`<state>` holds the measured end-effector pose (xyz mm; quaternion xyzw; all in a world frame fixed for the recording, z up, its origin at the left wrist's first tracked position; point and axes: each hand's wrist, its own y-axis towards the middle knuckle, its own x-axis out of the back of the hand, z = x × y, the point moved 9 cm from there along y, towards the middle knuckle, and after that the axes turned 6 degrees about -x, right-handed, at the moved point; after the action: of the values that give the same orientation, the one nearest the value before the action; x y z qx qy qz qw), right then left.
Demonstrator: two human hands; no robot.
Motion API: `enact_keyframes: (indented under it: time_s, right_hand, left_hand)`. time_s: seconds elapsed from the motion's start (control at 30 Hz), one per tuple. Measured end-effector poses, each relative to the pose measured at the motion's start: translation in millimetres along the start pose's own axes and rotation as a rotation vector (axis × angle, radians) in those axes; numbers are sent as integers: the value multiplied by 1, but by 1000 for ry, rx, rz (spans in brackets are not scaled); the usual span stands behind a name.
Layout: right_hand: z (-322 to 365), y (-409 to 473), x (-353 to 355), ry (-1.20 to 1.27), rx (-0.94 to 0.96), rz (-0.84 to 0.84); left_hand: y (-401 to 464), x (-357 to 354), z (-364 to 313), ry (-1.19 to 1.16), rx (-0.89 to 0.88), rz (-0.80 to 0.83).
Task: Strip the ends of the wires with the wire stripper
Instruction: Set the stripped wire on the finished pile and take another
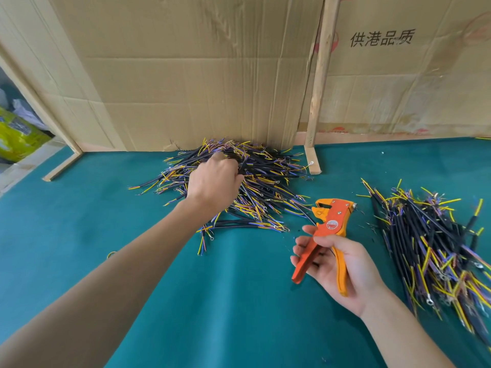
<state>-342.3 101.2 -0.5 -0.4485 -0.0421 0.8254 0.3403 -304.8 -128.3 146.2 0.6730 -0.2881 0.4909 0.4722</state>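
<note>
Right hand [337,264] near front of green surface [186,301], palm up, fingers [303,248] loosely curled round handles of one orange stripper [328,227]; handles spread, jaws unloaded. Two wire heaps: one at right edge [435,243], one at back edge [268,181] against cardboard [186,75]. Left hand [212,179] reaches into back heap, fingertips pinching black wires; how many, cannot tell. Risk: tangled ends drag neighbours out with the picked wire, scattering the heap; loose hold could let stripper slip.
</note>
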Motion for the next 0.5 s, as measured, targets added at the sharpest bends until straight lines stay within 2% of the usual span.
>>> enact_keyframes:
  time_s: [0.1, 0.37, 0.5]
  right_hand:
    - [0, 1, 0, -3, 4, 0]
    - [0, 1, 0, -5, 8, 5]
    - [0, 1, 0, -6, 7, 5]
  left_hand:
    - [0, -11, 7, -304, 28, 15]
    - [-6, -22, 20, -869, 138, 29]
    - [-5, -26, 19, -950, 153, 71]
